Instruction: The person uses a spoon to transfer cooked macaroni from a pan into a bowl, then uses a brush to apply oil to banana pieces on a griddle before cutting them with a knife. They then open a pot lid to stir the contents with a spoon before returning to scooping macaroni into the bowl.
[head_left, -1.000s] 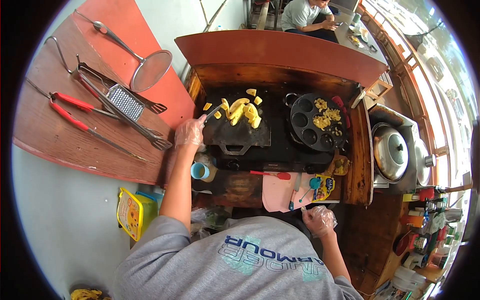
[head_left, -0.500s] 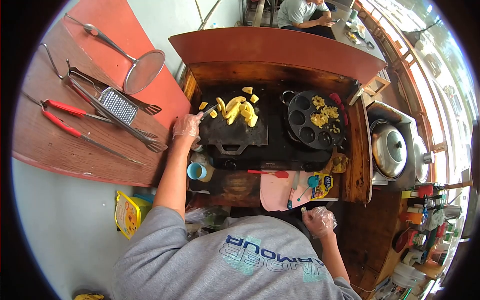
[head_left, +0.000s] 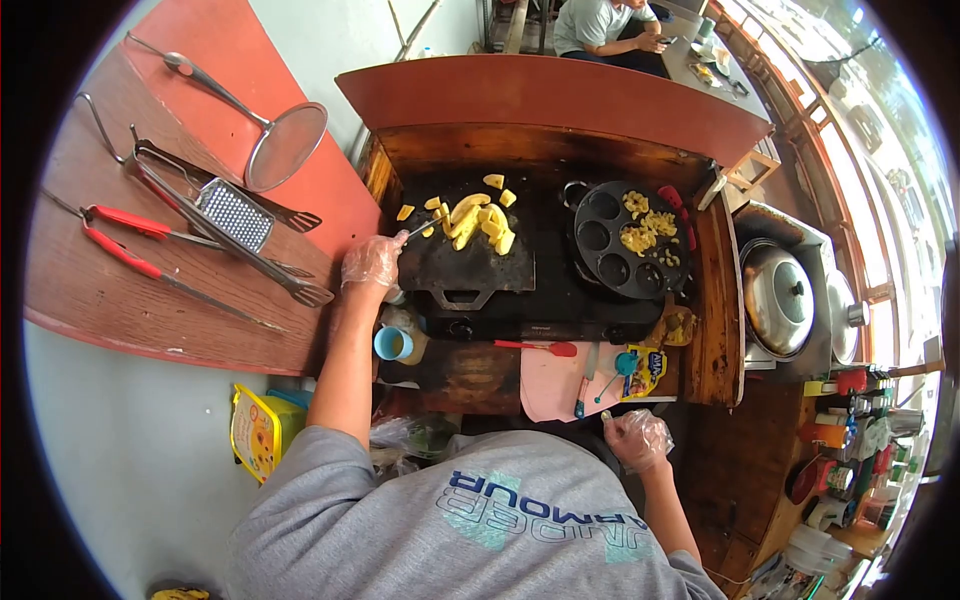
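Note:
My left hand (head_left: 371,262), in a clear plastic glove, is closed around a slim metal utensil with a thin blade (head_left: 424,226). Its tip reaches the yellow banana pieces (head_left: 470,220) heaped on the black griddle plate (head_left: 480,272). A few smaller pieces lie apart around the heap. My right hand (head_left: 640,440), also gloved, is held low near my body, in front of the pink cutting board (head_left: 545,385). Its fingers are curled together, with a small pale bit (head_left: 606,416) at the fingertips that I cannot tell the kind of.
Right of the griddle sits a round pan with hollows (head_left: 615,268), holding yellow chunks. A knife (head_left: 586,382) and a red spatula (head_left: 562,349) lie on the board. A blue cup (head_left: 393,344) stands left. Tongs (head_left: 150,225) and a grater (head_left: 235,213) hang left; a person (head_left: 600,30) sits beyond the partition.
The utensil in my left hand has turned so its blade looks narrower, and its tip has shifted slightly right into the banana pieces. My right hand stays nearly still.

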